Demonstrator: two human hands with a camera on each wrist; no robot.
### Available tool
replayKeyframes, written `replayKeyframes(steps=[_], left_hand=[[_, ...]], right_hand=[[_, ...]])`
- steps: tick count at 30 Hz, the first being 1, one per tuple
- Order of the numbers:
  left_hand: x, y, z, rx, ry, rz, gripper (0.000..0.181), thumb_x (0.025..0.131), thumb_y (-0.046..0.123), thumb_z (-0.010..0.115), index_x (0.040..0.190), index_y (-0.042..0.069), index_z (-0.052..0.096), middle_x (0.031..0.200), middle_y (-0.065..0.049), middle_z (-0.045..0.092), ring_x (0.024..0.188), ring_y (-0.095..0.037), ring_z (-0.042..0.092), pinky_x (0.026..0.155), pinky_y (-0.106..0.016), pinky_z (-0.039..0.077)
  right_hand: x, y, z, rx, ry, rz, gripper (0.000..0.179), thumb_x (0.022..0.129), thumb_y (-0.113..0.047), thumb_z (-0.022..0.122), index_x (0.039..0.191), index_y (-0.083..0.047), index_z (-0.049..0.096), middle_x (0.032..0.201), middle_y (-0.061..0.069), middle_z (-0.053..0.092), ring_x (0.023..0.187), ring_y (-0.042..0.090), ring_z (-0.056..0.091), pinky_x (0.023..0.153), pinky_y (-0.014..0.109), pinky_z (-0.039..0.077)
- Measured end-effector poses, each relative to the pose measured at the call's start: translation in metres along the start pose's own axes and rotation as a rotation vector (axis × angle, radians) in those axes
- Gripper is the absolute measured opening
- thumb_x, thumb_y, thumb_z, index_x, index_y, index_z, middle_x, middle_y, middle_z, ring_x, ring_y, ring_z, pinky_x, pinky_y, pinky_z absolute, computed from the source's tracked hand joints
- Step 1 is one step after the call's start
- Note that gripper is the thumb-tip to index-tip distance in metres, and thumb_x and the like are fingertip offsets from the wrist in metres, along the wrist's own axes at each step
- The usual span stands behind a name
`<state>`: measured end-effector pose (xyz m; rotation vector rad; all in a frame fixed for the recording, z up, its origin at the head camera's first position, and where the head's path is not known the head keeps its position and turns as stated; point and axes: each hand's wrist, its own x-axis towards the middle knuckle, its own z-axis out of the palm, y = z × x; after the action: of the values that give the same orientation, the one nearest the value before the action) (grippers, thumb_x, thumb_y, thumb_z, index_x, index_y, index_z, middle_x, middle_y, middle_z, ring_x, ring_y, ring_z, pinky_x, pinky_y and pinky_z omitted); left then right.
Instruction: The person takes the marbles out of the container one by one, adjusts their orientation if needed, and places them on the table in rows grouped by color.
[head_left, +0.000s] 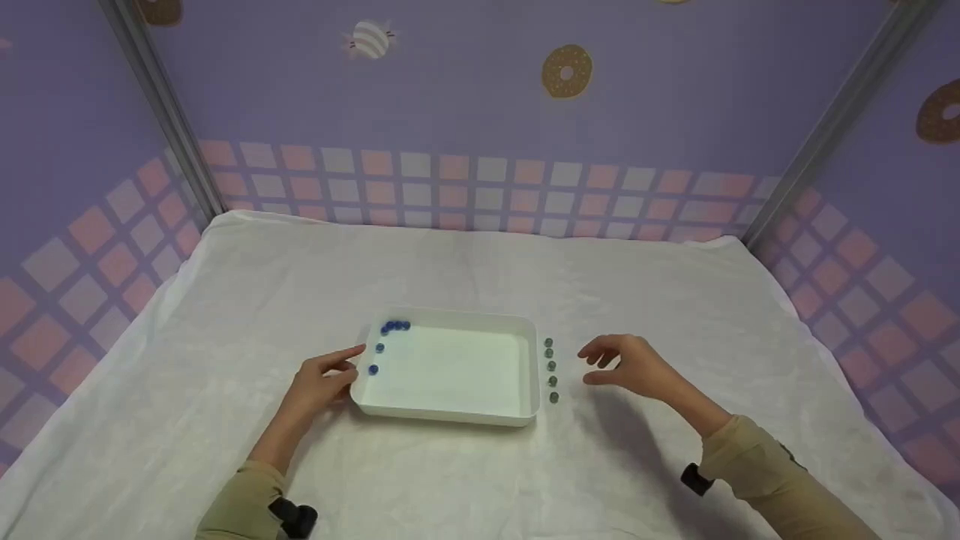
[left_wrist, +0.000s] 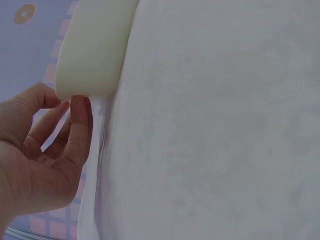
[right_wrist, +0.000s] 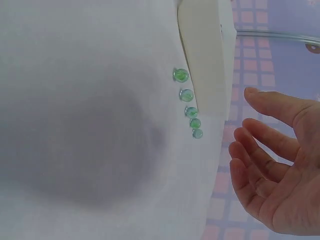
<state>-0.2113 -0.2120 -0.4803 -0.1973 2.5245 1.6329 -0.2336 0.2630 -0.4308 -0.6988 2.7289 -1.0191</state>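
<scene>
Fingers of a person's left grip [head_left: 319, 381] rest against the white tray [head_left: 450, 367], lower centre of the frame, without clasping it; the right grip [head_left: 634, 367], thumb and fingers apart, hovers empty right of five green marbles [head_left: 552, 366]. A careless brush could send those rolling over the cloth [head_left: 675, 300]; a jolted tray could scatter the blue marbles [head_left: 379, 348] inside.

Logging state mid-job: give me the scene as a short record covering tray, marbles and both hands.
Tray: white, on the cloth
Blue marbles: inside tray, along left wall and in far left corner
Green marbles: five, in a line outside tray's right wall
Left hand: touching tray's left end
Right hand: empty, right of green marbles
</scene>
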Motion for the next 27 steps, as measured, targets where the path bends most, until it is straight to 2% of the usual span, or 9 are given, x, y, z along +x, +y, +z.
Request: replayKeyframes(steps=[12, 21, 27], left_hand=[[-0.001, 0.0, 0.0, 0.008, 0.0, -0.011, 0.046, 0.098, 0.011, 0.055, 0.144, 0.015, 0.054, 0.124, -0.018, 0.055, 0.084, -0.012, 0.059, 0.075, -0.022, 0.053], [0.0, -0.001, -0.001, -0.01, -0.012, -0.008, 0.047, 0.098, 0.011, 0.054, 0.144, 0.016, 0.054, 0.123, -0.017, 0.055, 0.084, -0.011, 0.059, 0.075, -0.024, 0.053], [0.001, 0.0, 0.0, -0.006, -0.004, -0.012, 0.047, 0.097, 0.01, 0.055, 0.144, 0.016, 0.054, 0.12, -0.016, 0.056, 0.084, -0.012, 0.057, 0.073, -0.023, 0.052]], right_hand=[[0.013, -0.011, -0.006, -0.023, 0.028, -0.025, 0.03, 0.083, -0.02, 0.08, 0.111, -0.013, 0.073, 0.105, 0.006, 0.072, 0.091, 0.017, 0.065, 0.072, 0.022, 0.054], [0.03, -0.03, -0.007, -0.019, 0.038, -0.061, 0.03, 0.085, -0.022, 0.078, 0.113, -0.013, 0.072, 0.109, 0.007, 0.071, 0.092, 0.019, 0.065, 0.074, 0.026, 0.055], [0.052, -0.052, -0.01, -0.034, 0.011, -0.096, 0.03, 0.086, -0.019, 0.077, 0.114, -0.01, 0.072, 0.107, 0.009, 0.071, 0.094, 0.021, 0.065, 0.077, 0.032, 0.057]])
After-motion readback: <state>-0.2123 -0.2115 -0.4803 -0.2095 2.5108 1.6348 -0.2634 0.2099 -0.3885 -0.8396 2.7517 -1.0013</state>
